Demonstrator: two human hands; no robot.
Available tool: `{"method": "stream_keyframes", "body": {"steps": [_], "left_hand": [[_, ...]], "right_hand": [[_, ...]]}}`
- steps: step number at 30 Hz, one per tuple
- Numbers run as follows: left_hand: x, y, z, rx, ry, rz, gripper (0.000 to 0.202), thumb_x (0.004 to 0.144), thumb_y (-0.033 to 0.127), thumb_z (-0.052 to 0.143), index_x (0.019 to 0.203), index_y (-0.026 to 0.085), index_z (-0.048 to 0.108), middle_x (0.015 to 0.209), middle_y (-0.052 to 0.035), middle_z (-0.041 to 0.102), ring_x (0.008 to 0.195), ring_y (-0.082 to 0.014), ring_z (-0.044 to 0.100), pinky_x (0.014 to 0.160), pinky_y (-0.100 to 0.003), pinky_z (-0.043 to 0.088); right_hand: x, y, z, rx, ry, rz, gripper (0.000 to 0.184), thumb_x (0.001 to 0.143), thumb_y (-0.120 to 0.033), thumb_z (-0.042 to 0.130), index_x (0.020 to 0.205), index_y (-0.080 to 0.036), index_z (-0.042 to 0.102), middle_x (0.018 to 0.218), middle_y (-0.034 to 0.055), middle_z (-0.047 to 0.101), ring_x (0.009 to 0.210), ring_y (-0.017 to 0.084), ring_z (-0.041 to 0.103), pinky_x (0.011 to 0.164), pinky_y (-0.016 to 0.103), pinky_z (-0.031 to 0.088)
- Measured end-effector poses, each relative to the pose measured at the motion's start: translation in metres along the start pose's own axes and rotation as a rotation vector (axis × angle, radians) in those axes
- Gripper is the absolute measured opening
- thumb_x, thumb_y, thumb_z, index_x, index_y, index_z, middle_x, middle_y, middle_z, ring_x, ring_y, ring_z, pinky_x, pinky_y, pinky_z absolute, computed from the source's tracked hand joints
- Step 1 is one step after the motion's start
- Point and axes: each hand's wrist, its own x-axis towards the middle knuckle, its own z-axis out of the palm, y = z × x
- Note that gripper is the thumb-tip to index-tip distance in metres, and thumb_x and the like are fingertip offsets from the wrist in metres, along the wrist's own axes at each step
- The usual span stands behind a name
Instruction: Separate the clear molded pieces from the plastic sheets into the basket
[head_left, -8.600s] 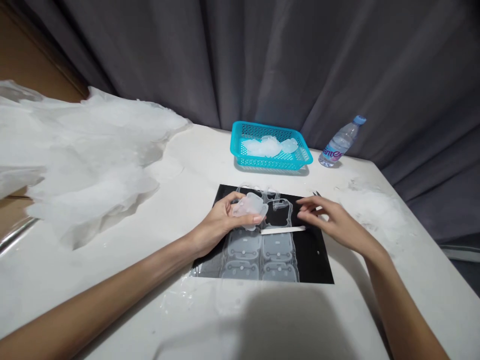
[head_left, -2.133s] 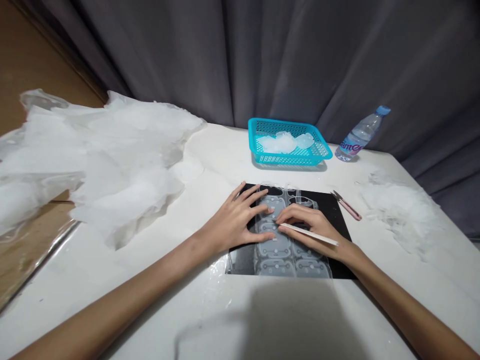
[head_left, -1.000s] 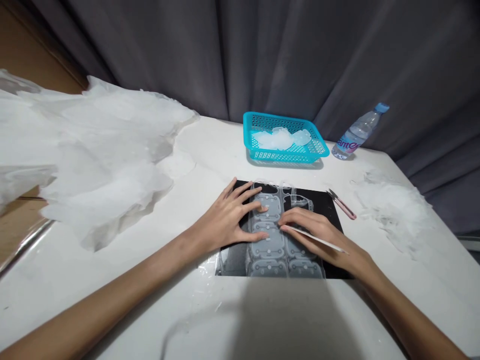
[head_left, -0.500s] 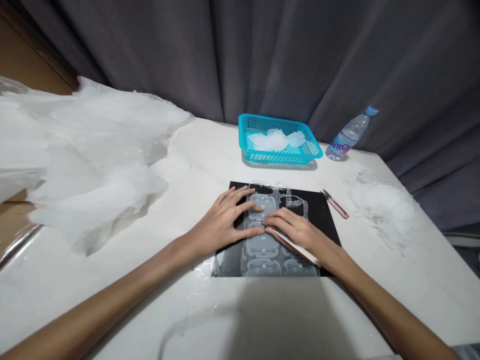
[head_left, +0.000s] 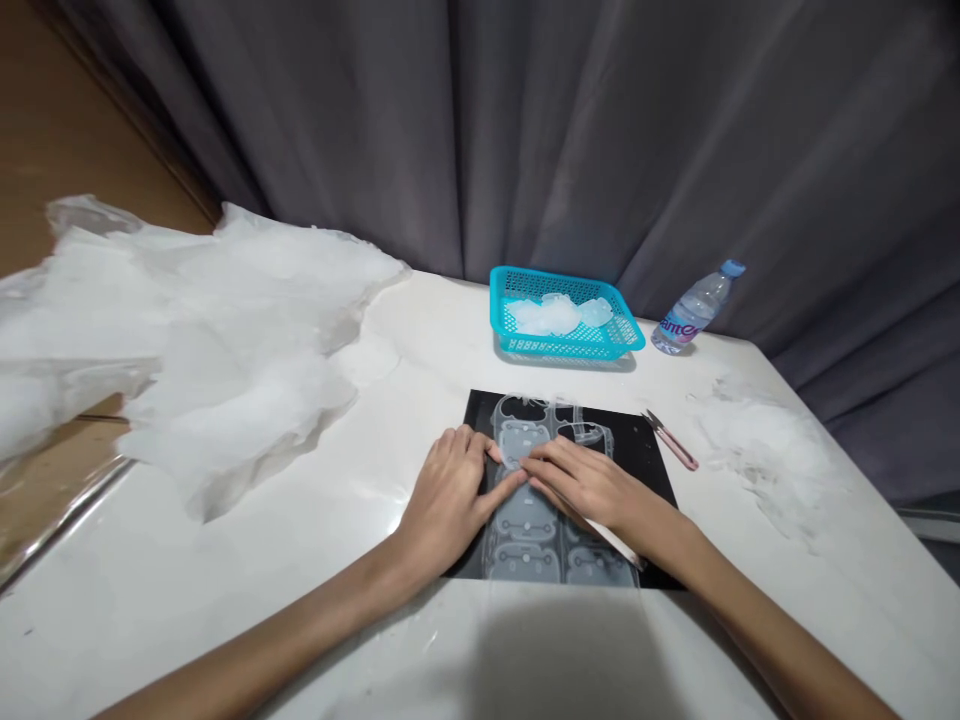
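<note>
A clear plastic sheet [head_left: 525, 522] with several moulded, rounded shapes lies on a black mat [head_left: 649, 455]; its far part has cut-out openings. My left hand [head_left: 457, 490] rests on the left side of the sheet, fingers bent and thumb stretched apart towards the middle. In my right hand [head_left: 589, 480] is a slim tool with a pale pink-white handle [head_left: 616, 543], its tip hidden by the fingers beside my left thumb. Both hands nearly meet over one moulded shape.
Pink-handled thread snips [head_left: 671, 440] lie at the mat's right edge. Behind stand a blue basket [head_left: 566, 348] holding translucent pieces and a water bottle [head_left: 694, 310]. Plastic scraps [head_left: 772, 450] lie right; a big heap of white translucent sheeting [head_left: 240, 340] covers the left.
My left hand has drawn its spread fingers in and back a little, the thumb still by the tool. The camera view has tilted, so the scene sits lower.
</note>
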Motion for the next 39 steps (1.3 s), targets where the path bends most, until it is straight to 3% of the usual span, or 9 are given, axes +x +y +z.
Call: {"method": "stream_keyframes", "body": {"steps": [8,12,15,18,22,26,31,34,39], "left_hand": [[0.011,0.0,-0.005,-0.268,-0.149,-0.099,0.04,0.095,0.049,0.065,0.068,0.02,0.06,0.074,-0.0009,0.065,0.081,-0.0225,0.053,0.079,-0.036,0.035],[0.016,-0.002,-0.007,-0.326,-0.188,-0.167,0.042,0.086,0.047,0.072,0.059,0.021,0.054,0.065,-0.0007,0.06,0.076,-0.0217,0.051,0.073,-0.034,0.033],[0.019,-0.005,-0.008,-0.331,-0.205,-0.179,0.042,0.086,0.047,0.07,0.058,0.021,0.052,0.064,-0.001,0.057,0.073,-0.0215,0.05,0.07,-0.033,0.033],[0.019,-0.007,-0.012,-0.324,-0.195,-0.15,0.036,0.088,0.046,0.068,0.065,0.021,0.055,0.07,-0.0007,0.057,0.072,-0.02,0.052,0.069,-0.033,0.034],[0.013,0.002,-0.023,-0.387,-0.075,-0.25,0.037,0.088,0.056,0.071,0.084,0.021,0.058,0.074,0.0023,0.058,0.065,-0.0165,0.052,0.064,-0.03,0.037],[0.015,0.015,-0.026,-0.8,-0.236,-0.381,0.054,0.097,0.068,0.053,0.089,0.017,0.068,0.076,-0.0049,0.07,0.065,-0.0185,0.064,0.062,-0.03,0.046],[0.02,0.013,-0.022,-1.182,-0.305,-0.485,0.041,0.087,0.052,0.078,0.092,0.011,0.077,0.094,-0.0124,0.08,0.087,-0.0248,0.075,0.084,-0.034,0.055],[0.02,0.009,-0.021,-1.283,-0.328,-0.503,0.038,0.085,0.047,0.082,0.099,0.011,0.081,0.099,-0.0143,0.082,0.093,-0.0246,0.076,0.091,-0.034,0.055],[0.02,0.011,-0.021,-1.35,-0.368,-0.517,0.04,0.087,0.041,0.083,0.116,0.013,0.081,0.113,-0.0154,0.081,0.101,-0.0237,0.076,0.098,-0.034,0.054]], "right_hand": [[-0.003,0.0,0.009,0.132,0.062,0.091,0.022,0.109,-0.023,0.045,0.123,-0.019,0.061,0.112,0.0117,0.069,0.106,0.025,0.067,0.091,0.039,0.058],[0.01,0.029,-0.001,0.291,0.35,0.479,0.023,0.109,-0.026,0.042,0.107,-0.02,0.065,0.101,0.0083,0.069,0.096,0.022,0.067,0.09,0.037,0.055],[0.017,0.04,-0.015,0.358,0.379,0.629,0.021,0.106,-0.029,0.048,0.102,-0.021,0.066,0.1,0.0061,0.069,0.095,0.022,0.067,0.09,0.037,0.052],[0.016,0.027,-0.024,0.442,0.289,0.563,0.018,0.106,-0.03,0.05,0.107,-0.022,0.066,0.109,0.0062,0.068,0.104,0.022,0.066,0.095,0.035,0.05],[0.007,-0.003,-0.025,0.47,0.257,0.529,0.018,0.107,-0.03,0.05,0.114,-0.024,0.066,0.113,0.0064,0.066,0.107,0.021,0.065,0.096,0.034,0.05],[0.0,-0.027,-0.017,0.48,0.264,0.457,0.021,0.108,-0.026,0.049,0.122,-0.024,0.063,0.112,0.0077,0.065,0.103,0.02,0.065,0.093,0.034,0.053],[-0.005,-0.038,-0.022,0.615,0.03,0.36,0.034,0.108,-0.025,0.048,0.14,-0.029,0.058,0.114,0.0062,0.065,0.104,0.02,0.065,0.097,0.035,0.054],[-0.01,-0.026,-0.032,0.568,0.115,0.387,0.033,0.107,-0.027,0.05,0.137,-0.03,0.064,0.107,0.0059,0.065,0.102,0.022,0.063,0.095,0.039,0.054],[-0.02,0.002,-0.019,0.279,0.322,0.475,0.035,0.11,-0.025,0.039,0.128,-0.026,0.069,0.13,0.0107,0.057,0.128,0.027,0.051,0.114,0.051,0.041]]}}
